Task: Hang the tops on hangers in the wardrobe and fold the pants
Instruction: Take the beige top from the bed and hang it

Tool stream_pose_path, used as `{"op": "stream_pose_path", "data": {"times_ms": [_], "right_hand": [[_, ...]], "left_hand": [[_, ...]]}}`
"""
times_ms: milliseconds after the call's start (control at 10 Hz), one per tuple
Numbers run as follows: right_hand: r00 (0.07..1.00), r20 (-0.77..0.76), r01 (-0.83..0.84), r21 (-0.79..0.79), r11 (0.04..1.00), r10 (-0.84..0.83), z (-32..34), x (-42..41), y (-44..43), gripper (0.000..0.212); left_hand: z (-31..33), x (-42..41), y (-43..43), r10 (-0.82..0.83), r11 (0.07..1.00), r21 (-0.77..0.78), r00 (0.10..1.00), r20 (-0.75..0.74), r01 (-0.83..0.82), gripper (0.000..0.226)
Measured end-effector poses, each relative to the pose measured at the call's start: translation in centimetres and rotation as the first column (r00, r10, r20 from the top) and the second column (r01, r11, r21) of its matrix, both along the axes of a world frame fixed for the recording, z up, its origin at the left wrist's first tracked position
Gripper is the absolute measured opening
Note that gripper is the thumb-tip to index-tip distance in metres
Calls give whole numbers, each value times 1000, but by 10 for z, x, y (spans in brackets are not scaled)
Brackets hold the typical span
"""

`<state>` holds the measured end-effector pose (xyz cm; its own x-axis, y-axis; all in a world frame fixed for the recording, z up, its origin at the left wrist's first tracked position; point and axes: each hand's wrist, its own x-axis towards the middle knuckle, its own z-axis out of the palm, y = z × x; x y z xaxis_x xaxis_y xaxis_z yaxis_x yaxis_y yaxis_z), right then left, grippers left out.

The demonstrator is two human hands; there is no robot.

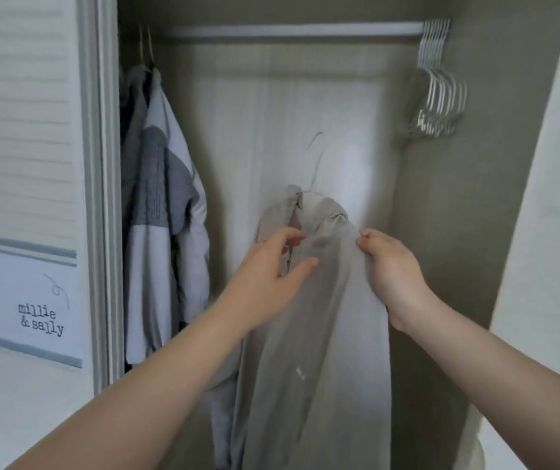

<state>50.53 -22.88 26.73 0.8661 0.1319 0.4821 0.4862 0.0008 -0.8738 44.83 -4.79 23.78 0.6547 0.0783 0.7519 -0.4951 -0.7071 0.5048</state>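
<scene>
A light grey top (315,320) hangs in front of me inside the open wardrobe, draped over a thin wire hanger (315,161) whose hook pokes up above the collar, well below the rail (292,29). My right hand (393,276) pinches the top's right shoulder. My left hand (271,276) is at the left side of the collar, thumb and fingers spread around the cloth; whether it grips is unclear.
A grey-and-white jacket (163,215) hangs at the rail's left end. Several empty white hangers (441,93) are bunched at the right end. A louvred door (20,164) stands on the left and a pale wall (550,232) on the right.
</scene>
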Motion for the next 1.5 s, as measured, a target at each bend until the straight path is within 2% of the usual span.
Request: {"op": "stream_pose_path", "data": {"times_ms": [100, 200, 300, 400, 500, 600, 700, 800, 900, 1000, 1100, 1200, 1300, 1400, 1500], "right_hand": [[994, 110, 19, 53, 998, -25, 33, 24, 41, 30], [978, 210, 8, 35, 999, -15, 76, 45, 74, 35], [965, 260, 25, 44, 999, -36, 125, 68, 99, 35], [956, 283, 71, 26, 997, -76, 172, 96, 117, 34], [964, 260, 50, 44, 998, -59, 214, 121, 131, 34], [963, 266, 24, 46, 999, -36, 250, 147, 147, 31], [944, 326, 49, 30, 998, -56, 280, 170, 159, 31], [954, 297, 38, 49, 998, -51, 295, 179, 165, 29], [939, 334, 108, -77, 991, -76, 310, 199, 180, 24], [964, 264, 28, 35, 999, -36, 310, 220, 190, 10], [956, 294, 36, -42, 998, -22, 303, 230, 206, 29], [959, 282, -1, -77, 997, 23, 288, 235, 220, 28], [961, 262, -83, -23, 996, 86, 274, 235, 235, 15], [929, 368, -16, -80, 997, 44, 269, 232, 250, 22], [844, 535, 124, -226, 966, 17, 263, 220, 260, 27]], "left_hand": [[20, 14, 21, -4, 1000, 6, 1000, -4, 4, 34], [46, 30, 34, -29, 999, 23, 1000, -10, 29, 42], [76, 45, 42, 23, 996, 81, 1000, 21, -24, 59], [104, 66, 46, 155, 979, 136, 988, -25, -150, 70], [122, 94, 50, 308, 932, 219, 950, -59, -289, 60], [137, 124, 62, 396, 887, 268, 918, -26, -375, 40], [157, 147, 84, 436, 867, 266, 900, 2, -420, 31], [178, 160, 108, 461, 850, 274, 887, 26, -450, 24], [185, 166, 122, 473, 835, 301, 880, 39, -461, 21], [185, 171, 130, 493, 809, 339, 868, 55, -481, 21], [181, 171, 139, 512, 780, 395, 858, 45, -486, 21], [173, 165, 151, 552, 740, 449, 834, 18, -500, 20], [167, 154, 164, 585, 706, 494, 811, -2, -508, 19], [166, 142, 179, 622, 676, 505, 783, -1, -537, 21], [163, 128, 197, 685, 632, 500, 728, -3, -593, 22]]}}
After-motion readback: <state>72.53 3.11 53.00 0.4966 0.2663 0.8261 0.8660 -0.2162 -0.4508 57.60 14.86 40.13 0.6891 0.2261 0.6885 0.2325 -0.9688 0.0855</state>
